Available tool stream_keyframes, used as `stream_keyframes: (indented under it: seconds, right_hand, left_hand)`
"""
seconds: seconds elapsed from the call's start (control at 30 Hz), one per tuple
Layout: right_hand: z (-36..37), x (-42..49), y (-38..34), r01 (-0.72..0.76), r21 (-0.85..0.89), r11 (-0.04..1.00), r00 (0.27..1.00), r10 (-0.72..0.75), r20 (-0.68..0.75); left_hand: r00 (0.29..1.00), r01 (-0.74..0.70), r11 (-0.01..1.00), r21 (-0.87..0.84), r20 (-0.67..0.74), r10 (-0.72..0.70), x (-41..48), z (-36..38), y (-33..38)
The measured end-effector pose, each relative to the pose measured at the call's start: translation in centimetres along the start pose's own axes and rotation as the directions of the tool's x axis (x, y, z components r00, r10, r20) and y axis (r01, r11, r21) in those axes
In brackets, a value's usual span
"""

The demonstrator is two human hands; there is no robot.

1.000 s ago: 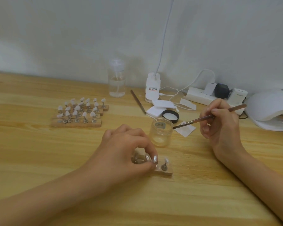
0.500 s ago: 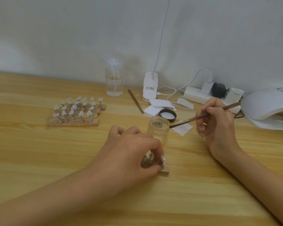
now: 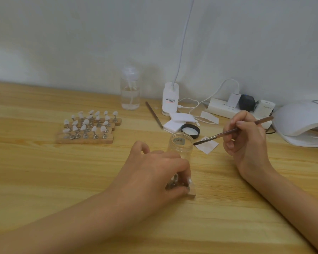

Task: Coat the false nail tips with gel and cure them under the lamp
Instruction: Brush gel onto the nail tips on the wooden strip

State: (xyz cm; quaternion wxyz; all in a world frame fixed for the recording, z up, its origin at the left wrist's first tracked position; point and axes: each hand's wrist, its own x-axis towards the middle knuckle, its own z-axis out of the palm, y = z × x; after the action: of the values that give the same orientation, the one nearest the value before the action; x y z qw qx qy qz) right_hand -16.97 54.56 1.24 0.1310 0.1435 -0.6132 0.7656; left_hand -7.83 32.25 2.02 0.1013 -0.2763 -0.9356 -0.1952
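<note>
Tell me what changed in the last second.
The left hand slid right over the small wooden block, hiding the nail tip that showed at its end; its fingers pinch the metal stands. The right hand, brush and jar stayed.

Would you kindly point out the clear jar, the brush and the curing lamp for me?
clear jar (image 3: 180, 148): head view, on its transparent side wall.
brush (image 3: 262, 121): head view, on the handle's rear end.
curing lamp (image 3: 301, 116): head view, on its white dome.

Nail tips (image 3: 85, 122) on strips (image 3: 84, 139) far left; single strip (image 3: 192, 192) near centre; open gel jar (image 3: 182, 146) behind it, brush (image 3: 226, 133) tip at rim; lamp (image 3: 299, 118) right.
</note>
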Motion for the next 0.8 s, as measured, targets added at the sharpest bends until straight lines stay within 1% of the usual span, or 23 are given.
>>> stream_keyframes:
  seconds: [0.13,0.3,0.43,0.47,0.5,0.53,0.57,0.6,0.63,0.67,0.73,0.8]
  right_hand:
    - [0.0,0.0,0.0,0.003,-0.003,1.0,1.0,-0.003,0.003]
    - [-0.2,-0.1,-0.1,0.003,0.031,1.0,1.0,-0.003,-0.005]
    - [0.3,0.0,-0.4,-0.011,0.031,0.999,1.0,0.012,-0.011]
    - [0.5,0.0,-0.6,-0.019,0.02,1.0,1.0,0.019,-0.006]
    - [0.7,0.0,-0.8,-0.021,-0.01,1.0,1.0,0.022,0.009]
    - [1.0,0.0,-1.0,-0.013,-0.067,0.998,0.999,0.016,0.042]
    - [1.3,0.1,-1.3,0.007,-0.145,0.989,0.996,0.006,0.09]
    - [1.7,0.0,-1.5,0.033,-0.227,0.973,0.99,0.0,0.144]
    - [2.0,0.0,-1.7,0.059,-0.301,0.952,0.981,0.0,0.192]
    - [2.4,0.0,-1.7,0.082,-0.361,0.929,0.973,0.004,0.232]
    - [3.1,-0.2,-1.6,0.128,-0.441,0.888,0.957,0.006,0.29]
    - [3.5,-0.3,-1.5,0.161,-0.479,0.863,0.948,0.0,0.319]
  left_hand:
    - [1.0,-0.005,1.0,-0.023,-0.019,0.005,0.0,0.2,0.2]
    - [0.996,-0.063,0.997,0.051,-0.062,0.066,-0.3,0.2,0.3]
    - [0.985,-0.115,0.991,0.066,-0.121,0.122,-0.4,-0.3,0.7]
    - [0.983,-0.121,0.993,0.012,-0.138,0.122,-0.4,-0.7,0.9]
    - [0.982,-0.123,0.988,-0.097,-0.157,0.107,-0.2,-1.3,0.9]
    - [0.984,-0.111,0.961,-0.253,-0.163,0.07,0.0,-2.1,0.7]
    - [0.988,-0.085,0.904,-0.42,-0.15,0.023,0.3,-2.8,0.4]
    - [0.993,-0.048,0.824,-0.564,-0.115,-0.021,0.7,-3.7,-0.1]
    - [0.995,0.0,0.752,-0.66,-0.074,-0.065,1.2,-4.3,-0.8]
    - [0.993,0.055,0.702,-0.71,-0.035,-0.114,1.7,-4.7,-1.7]
    - [0.978,0.149,0.657,-0.739,0.01,-0.211,2.6,-4.6,-3.2]
    - [0.963,0.196,0.602,-0.774,0.035,-0.268,3.2,-3.7,-4.4]
